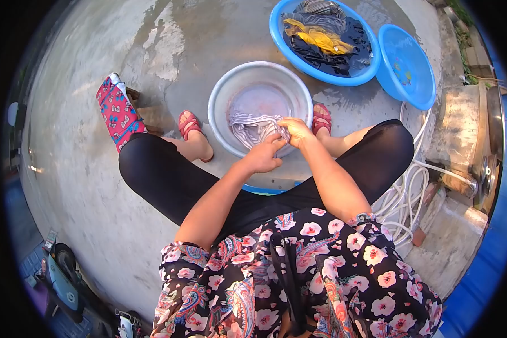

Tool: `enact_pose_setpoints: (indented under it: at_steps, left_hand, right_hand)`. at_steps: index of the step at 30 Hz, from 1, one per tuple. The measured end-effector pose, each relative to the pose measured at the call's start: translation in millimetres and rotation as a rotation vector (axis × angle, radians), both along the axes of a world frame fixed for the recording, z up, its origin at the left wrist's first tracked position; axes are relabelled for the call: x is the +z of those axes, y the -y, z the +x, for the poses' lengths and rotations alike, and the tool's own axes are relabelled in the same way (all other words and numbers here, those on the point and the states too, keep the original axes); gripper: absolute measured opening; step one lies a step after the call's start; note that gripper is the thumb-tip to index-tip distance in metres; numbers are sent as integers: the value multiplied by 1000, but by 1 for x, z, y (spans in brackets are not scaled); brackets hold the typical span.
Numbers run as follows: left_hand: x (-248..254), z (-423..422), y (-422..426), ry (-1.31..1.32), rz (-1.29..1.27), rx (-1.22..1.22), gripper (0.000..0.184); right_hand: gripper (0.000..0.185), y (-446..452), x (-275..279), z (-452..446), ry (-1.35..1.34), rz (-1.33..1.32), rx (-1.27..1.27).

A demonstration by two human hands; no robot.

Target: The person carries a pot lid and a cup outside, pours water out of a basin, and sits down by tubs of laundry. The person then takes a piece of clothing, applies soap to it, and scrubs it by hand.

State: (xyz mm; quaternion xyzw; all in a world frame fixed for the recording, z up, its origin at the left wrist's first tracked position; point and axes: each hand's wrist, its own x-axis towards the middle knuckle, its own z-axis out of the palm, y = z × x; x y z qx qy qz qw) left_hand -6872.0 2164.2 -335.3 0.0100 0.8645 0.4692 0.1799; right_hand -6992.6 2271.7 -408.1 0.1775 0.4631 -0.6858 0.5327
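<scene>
A light grey striped cloth [249, 127] lies bunched and wet in a pale metal-looking basin [213, 107] between my feet, with a little cloudy water around it. My right hand [297, 130] is closed on the cloth's right end, near the basin's front right rim. Just left of it and closer to me, my left hand [264, 155] grips the same end of the cloth, over the front rim. Part of the cloth between the two hands is hidden by the fingers.
Beyond the basin, a large blue tub [277, 39] holds dark clothes and a yellow garment [320, 38] in water. A smaller blue basin [417, 84] stands beside it. A coiled white hose [403, 205] lies at right. A pink patterned cloth [118, 110] drapes a stool at left.
</scene>
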Motion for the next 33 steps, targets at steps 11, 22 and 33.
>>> enact_pose_setpoints:
  at_steps: [11,22,33]
  left_hand:
    - [-44,4,25,479,649,1169,17]
    - [-47,-23,43,-248,-238,517,38]
    - [-2,-30,51,110,1046,848,16]
  right_hand:
    - [18,17,37,-7,253,-26,-206]
    - [18,25,100,-40,-220,-97,435]
    - [42,29,85,-54,-1032,218,436]
